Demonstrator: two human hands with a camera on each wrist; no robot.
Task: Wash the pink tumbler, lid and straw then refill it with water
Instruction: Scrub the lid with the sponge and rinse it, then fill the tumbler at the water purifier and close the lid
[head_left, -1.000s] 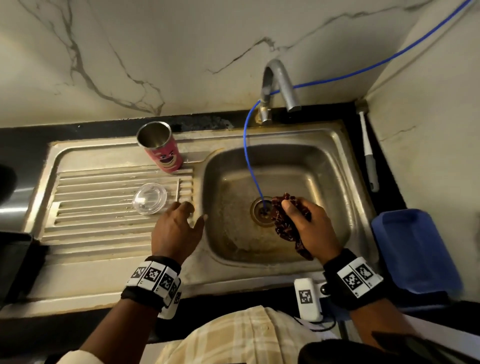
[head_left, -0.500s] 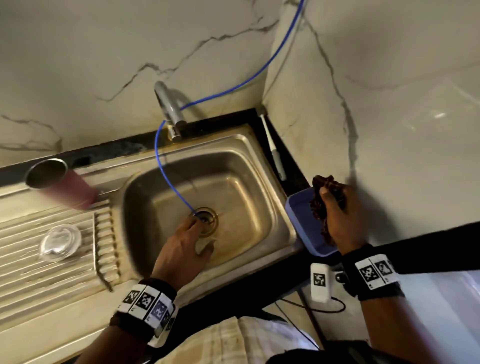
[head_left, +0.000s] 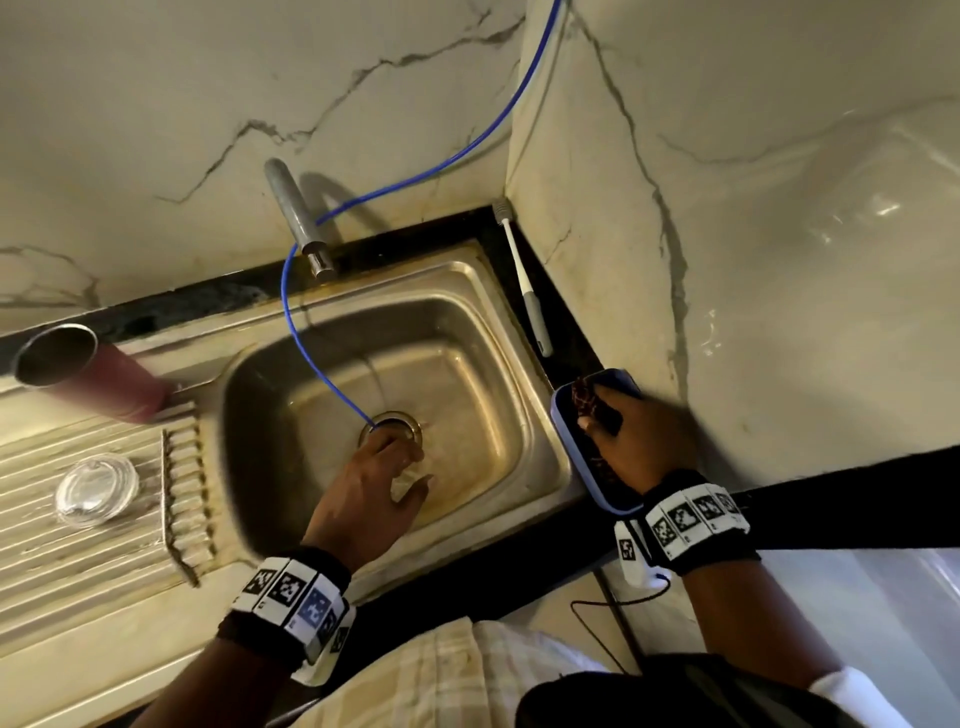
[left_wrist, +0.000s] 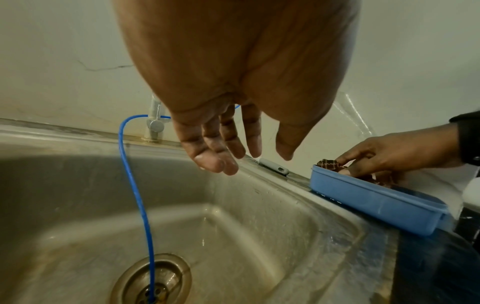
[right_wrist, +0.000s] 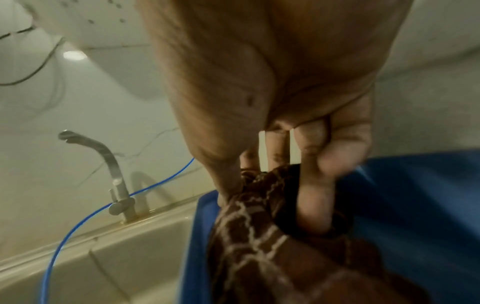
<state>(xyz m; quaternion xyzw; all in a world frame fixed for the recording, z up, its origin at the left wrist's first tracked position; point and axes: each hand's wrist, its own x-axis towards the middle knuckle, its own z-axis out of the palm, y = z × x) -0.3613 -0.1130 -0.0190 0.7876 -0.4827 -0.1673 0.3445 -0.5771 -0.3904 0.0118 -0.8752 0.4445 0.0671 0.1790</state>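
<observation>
Two hands: right hand (head_left: 631, 441) pinches brown cloth (right_wrist: 259, 236) in blue tub (left_wrist: 374, 203); left hand (head_left: 369, 493) spread over sink (head_left: 524, 415).

Draining board (head_left: 78, 571) with tumbler (head_left: 104, 387), lid (head_left: 96, 490)

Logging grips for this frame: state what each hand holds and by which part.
The right hand grips the brown patterned scrubber by its bunched upper end, over the blue tray. The left hand holds nothing, open over the sink.

Veined marble walls (head_left: 779, 182) meet in a corner at one o'clock. A black tabletop (head_left: 171, 306) borders the steel sink (head_left: 467, 291).
</observation>
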